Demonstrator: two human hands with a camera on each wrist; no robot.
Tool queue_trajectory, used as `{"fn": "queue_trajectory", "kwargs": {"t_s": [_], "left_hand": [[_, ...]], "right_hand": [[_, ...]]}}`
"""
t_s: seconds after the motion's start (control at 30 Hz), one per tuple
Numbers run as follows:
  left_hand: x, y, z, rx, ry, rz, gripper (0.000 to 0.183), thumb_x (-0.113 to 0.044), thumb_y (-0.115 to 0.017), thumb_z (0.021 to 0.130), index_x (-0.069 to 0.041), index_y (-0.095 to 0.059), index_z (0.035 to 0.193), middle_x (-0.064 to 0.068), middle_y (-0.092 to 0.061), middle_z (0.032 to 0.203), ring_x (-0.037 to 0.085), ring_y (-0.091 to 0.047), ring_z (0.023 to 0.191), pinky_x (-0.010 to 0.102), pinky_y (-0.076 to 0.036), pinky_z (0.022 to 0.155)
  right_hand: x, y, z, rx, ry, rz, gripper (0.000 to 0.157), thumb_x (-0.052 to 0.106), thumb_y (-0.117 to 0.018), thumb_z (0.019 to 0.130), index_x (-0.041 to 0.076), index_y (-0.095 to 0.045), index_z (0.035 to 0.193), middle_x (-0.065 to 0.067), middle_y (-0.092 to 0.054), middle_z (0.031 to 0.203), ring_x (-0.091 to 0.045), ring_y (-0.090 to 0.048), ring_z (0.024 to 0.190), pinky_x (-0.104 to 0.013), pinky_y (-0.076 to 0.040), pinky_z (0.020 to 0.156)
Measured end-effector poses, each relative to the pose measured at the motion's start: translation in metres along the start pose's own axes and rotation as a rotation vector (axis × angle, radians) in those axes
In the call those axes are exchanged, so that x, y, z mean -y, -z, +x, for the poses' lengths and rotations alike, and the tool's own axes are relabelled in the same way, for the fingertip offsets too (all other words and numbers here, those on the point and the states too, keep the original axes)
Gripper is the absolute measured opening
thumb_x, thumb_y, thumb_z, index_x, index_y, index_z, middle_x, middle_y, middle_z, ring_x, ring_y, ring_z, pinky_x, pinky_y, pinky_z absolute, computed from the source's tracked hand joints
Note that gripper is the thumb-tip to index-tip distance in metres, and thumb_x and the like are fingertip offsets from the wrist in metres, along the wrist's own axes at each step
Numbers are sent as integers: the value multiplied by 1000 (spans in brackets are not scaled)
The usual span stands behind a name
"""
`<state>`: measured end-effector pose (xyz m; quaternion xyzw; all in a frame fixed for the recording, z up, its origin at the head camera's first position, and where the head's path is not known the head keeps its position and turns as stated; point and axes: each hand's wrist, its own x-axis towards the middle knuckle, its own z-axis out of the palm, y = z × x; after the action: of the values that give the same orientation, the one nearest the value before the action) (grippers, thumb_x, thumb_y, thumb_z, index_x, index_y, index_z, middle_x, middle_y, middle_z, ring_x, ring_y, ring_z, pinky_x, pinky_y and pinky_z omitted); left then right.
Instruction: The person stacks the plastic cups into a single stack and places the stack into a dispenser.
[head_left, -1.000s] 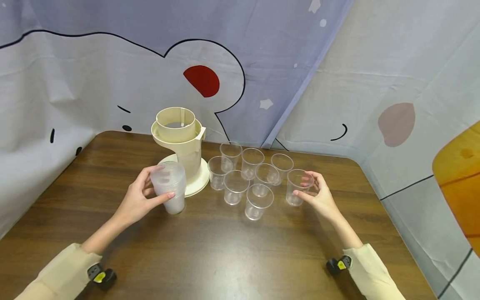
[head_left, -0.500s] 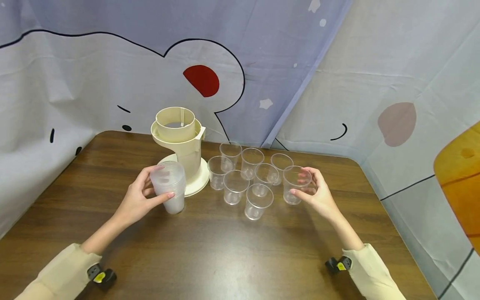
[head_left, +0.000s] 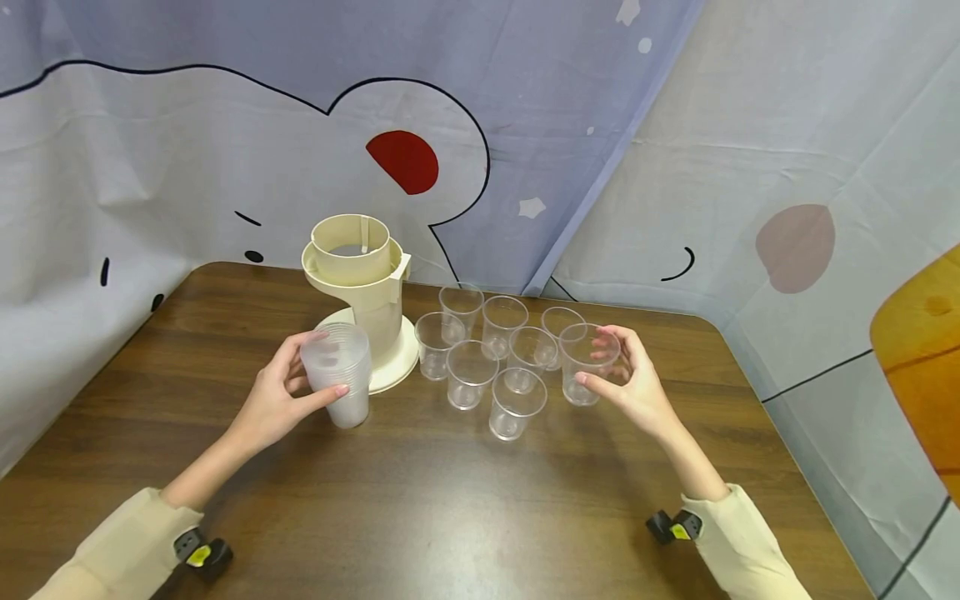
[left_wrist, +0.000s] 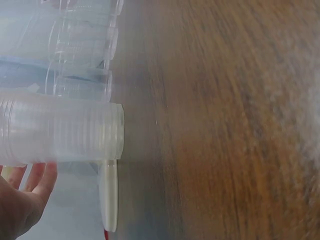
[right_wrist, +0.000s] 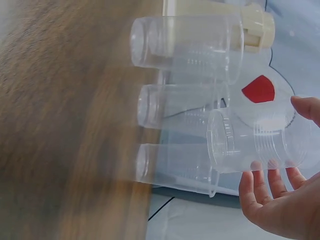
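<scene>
My left hand (head_left: 281, 400) grips a stack of nested clear plastic cups (head_left: 337, 379), upright, its thumb across the near side. The same stack (left_wrist: 65, 130) looks close over the tabletop in the left wrist view. On the right, my right hand (head_left: 637, 387) holds a single clear plastic cup (head_left: 579, 371) between thumb and fingers. In the right wrist view this cup (right_wrist: 250, 145) is raised, its base well above those of the cups behind. Several clear cups (head_left: 467, 383) stand upright in a cluster between my hands.
Behind the stack stands a cream plastic holder (head_left: 378, 317) with a ring-shaped top and a round base (head_left: 401, 367). The brown wooden table (head_left: 450, 508) ends at the back against a printed curtain (head_left: 225, 150).
My right hand has lifted its cup and carried it leftward and back, close to the cluster. The left hand and its stack have stayed put.
</scene>
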<state>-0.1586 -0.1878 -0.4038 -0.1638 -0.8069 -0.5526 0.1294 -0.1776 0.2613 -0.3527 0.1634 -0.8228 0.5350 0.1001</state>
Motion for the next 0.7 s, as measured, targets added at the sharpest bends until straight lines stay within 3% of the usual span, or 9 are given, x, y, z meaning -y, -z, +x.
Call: {"fn": "queue_trajectory", "kwargs": {"t_s": [0.7], "left_hand": [[0,0,0,3,3,6,70,-3,-76,79,-6,-39,138,-6,-51,123,-9,-54,105,7,-49,84]], "right_hand": [[23,-9,15,1,33,9,65,-4,-72,78,-1,-39,134,9,-54,115,-12,-52,108,-17,-46,83]]}}
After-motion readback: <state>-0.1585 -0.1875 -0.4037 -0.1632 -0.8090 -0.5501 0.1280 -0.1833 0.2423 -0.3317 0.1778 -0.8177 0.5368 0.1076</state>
